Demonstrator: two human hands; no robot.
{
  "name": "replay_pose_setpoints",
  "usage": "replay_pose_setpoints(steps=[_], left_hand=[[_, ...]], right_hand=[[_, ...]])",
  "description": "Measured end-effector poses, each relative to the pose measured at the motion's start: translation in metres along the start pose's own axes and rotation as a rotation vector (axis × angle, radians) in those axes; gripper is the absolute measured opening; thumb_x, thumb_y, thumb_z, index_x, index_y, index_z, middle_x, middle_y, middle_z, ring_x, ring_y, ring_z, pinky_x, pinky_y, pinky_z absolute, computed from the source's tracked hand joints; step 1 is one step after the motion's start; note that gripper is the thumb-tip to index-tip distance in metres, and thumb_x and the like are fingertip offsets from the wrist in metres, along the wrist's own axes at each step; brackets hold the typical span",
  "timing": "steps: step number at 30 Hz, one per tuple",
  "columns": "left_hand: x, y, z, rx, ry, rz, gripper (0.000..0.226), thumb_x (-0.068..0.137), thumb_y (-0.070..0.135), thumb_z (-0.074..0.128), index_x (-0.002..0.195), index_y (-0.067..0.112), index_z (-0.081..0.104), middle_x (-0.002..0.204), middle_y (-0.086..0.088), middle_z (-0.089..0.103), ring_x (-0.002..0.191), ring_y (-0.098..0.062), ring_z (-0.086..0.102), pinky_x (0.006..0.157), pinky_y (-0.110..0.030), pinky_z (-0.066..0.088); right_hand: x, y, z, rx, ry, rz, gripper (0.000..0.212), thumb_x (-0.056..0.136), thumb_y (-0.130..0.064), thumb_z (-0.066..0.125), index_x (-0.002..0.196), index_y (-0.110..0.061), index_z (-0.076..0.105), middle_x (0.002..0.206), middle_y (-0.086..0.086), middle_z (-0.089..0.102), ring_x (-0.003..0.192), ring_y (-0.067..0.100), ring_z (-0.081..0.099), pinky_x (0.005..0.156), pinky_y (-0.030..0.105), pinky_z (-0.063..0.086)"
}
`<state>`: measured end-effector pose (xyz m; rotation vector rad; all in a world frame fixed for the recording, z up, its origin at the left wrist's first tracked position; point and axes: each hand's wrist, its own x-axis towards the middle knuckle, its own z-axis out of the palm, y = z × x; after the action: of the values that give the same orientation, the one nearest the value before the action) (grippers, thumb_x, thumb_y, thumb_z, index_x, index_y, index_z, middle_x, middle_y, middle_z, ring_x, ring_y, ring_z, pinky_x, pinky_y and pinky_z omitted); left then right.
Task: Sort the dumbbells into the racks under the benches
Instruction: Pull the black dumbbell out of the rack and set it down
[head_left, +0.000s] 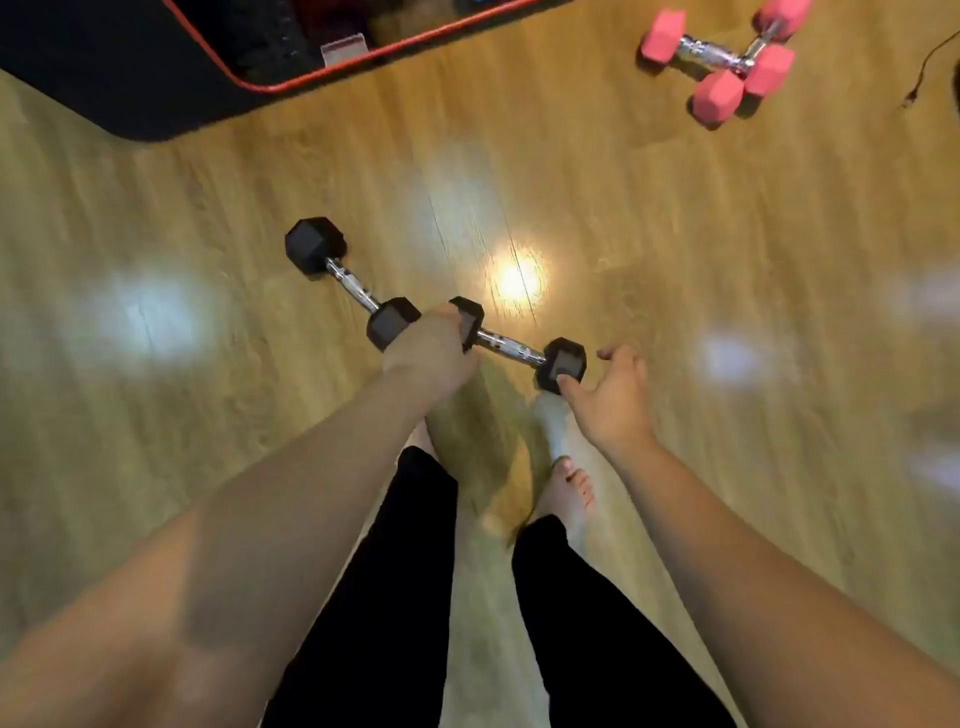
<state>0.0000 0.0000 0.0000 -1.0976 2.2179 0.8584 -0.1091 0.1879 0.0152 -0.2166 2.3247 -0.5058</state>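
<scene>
Two black hex dumbbells lie end to end on the wooden floor. The left black dumbbell (347, 280) lies free, its near head beside my left hand (428, 353). My left hand curls over the left head of the right black dumbbell (511, 347). My right hand (615, 397) is spread, fingers relaxed, with its thumb at that dumbbell's right head. Two pink hex dumbbells (727, 57) lie crossed at the top right, far from both hands.
A black bench pad with red piping (156, 67) fills the top left corner; dark shapes show beneath it. A thin dark cable (924, 67) runs along the right edge. My legs and a bare foot (571, 491) stand just behind the black dumbbells.
</scene>
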Motion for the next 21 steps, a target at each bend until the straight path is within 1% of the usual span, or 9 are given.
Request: replay_pose_setpoints(steps=[1, 3, 7, 10, 12, 14, 16, 18, 21], left_hand=[[0.020, -0.004, 0.014, 0.011, -0.009, -0.007, 0.046, 0.085, 0.037, 0.065, 0.123, 0.017, 0.049, 0.106, -0.003, 0.060, 0.096, -0.024, 0.062, 0.070, -0.035, 0.054], [0.061, -0.015, 0.042, 0.060, -0.006, -0.037, 0.057, 0.083, 0.038, 0.068, 0.128, 0.013, 0.044, 0.116, -0.007, 0.057, 0.103, -0.028, 0.060, 0.080, -0.042, 0.055], [0.118, -0.038, 0.086, 0.129, -0.014, -0.089, 0.081, 0.078, 0.040, 0.074, 0.139, 0.011, 0.030, 0.136, -0.015, 0.044, 0.120, -0.033, 0.049, 0.092, -0.046, 0.049], [0.142, -0.048, 0.102, 0.123, -0.014, -0.137, 0.085, 0.076, 0.042, 0.077, 0.138, 0.014, 0.027, 0.131, -0.015, 0.046, 0.119, -0.035, 0.049, 0.087, -0.047, 0.049], [0.153, -0.050, 0.109, 0.100, -0.066, -0.163, 0.086, 0.075, 0.047, 0.077, 0.137, 0.016, 0.026, 0.127, -0.014, 0.049, 0.113, -0.035, 0.053, 0.083, -0.047, 0.050], [0.161, -0.051, 0.116, 0.064, -0.107, -0.175, 0.091, 0.073, 0.050, 0.077, 0.138, 0.020, 0.021, 0.124, -0.013, 0.050, 0.107, -0.036, 0.057, 0.081, -0.048, 0.054], [0.165, -0.053, 0.123, 0.026, -0.086, -0.166, 0.090, 0.074, 0.047, 0.077, 0.138, 0.024, 0.018, 0.123, -0.013, 0.048, 0.104, -0.036, 0.058, 0.077, -0.045, 0.053], [0.167, -0.051, 0.123, -0.007, -0.052, -0.150, 0.086, 0.075, 0.042, 0.077, 0.135, 0.025, 0.018, 0.119, -0.012, 0.047, 0.101, -0.036, 0.057, 0.071, -0.040, 0.049], [0.168, -0.050, 0.111, -0.090, -0.070, -0.175, 0.079, 0.073, 0.040, 0.077, 0.128, 0.025, 0.023, 0.116, -0.011, 0.047, 0.102, -0.036, 0.055, 0.078, -0.044, 0.051]], right_hand=[[0.017, 0.008, 0.017, 0.028, 0.003, 0.038, 0.059, 0.081, -0.035, 0.073, 0.127, -0.011, 0.043, 0.128, 0.011, 0.042, 0.113, 0.031, 0.050, 0.090, 0.034, 0.043], [0.055, 0.026, 0.048, 0.051, 0.009, 0.117, 0.064, 0.079, -0.034, 0.075, 0.129, -0.011, 0.041, 0.132, 0.014, 0.041, 0.115, 0.032, 0.049, 0.086, 0.031, 0.041], [0.110, 0.055, 0.094, 0.018, 0.000, 0.198, 0.079, 0.079, -0.039, 0.075, 0.139, -0.013, 0.031, 0.140, 0.014, 0.036, 0.117, 0.033, 0.051, 0.080, 0.030, 0.035], [0.133, 0.065, 0.117, -0.028, -0.006, 0.238, 0.087, 0.078, -0.042, 0.076, 0.143, -0.014, 0.025, 0.141, 0.014, 0.035, 0.120, 0.035, 0.048, 0.086, 0.032, 0.040], [0.145, 0.069, 0.130, -0.007, -0.036, 0.268, 0.088, 0.077, -0.041, 0.077, 0.143, -0.015, 0.023, 0.139, 0.016, 0.033, 0.119, 0.038, 0.046, 0.095, 0.043, 0.045], [0.152, 0.075, 0.139, 0.008, -0.036, 0.310, 0.086, 0.076, -0.039, 0.079, 0.140, -0.017, 0.025, 0.135, 0.016, 0.036, 0.115, 0.040, 0.048, 0.094, 0.046, 0.045], [0.156, 0.080, 0.144, 0.058, -0.012, 0.324, 0.083, 0.074, -0.035, 0.081, 0.137, -0.019, 0.029, 0.130, 0.017, 0.040, 0.111, 0.040, 0.050, 0.089, 0.044, 0.045], [0.158, 0.082, 0.145, 0.094, -0.001, 0.316, 0.079, 0.074, -0.033, 0.080, 0.134, -0.020, 0.030, 0.128, 0.017, 0.040, 0.109, 0.040, 0.050, 0.090, 0.044, 0.047], [0.151, 0.073, 0.139, 0.123, 0.003, 0.325, 0.077, 0.075, -0.033, 0.078, 0.136, -0.020, 0.032, 0.127, 0.016, 0.039, 0.110, 0.040, 0.049, 0.096, 0.049, 0.045]])
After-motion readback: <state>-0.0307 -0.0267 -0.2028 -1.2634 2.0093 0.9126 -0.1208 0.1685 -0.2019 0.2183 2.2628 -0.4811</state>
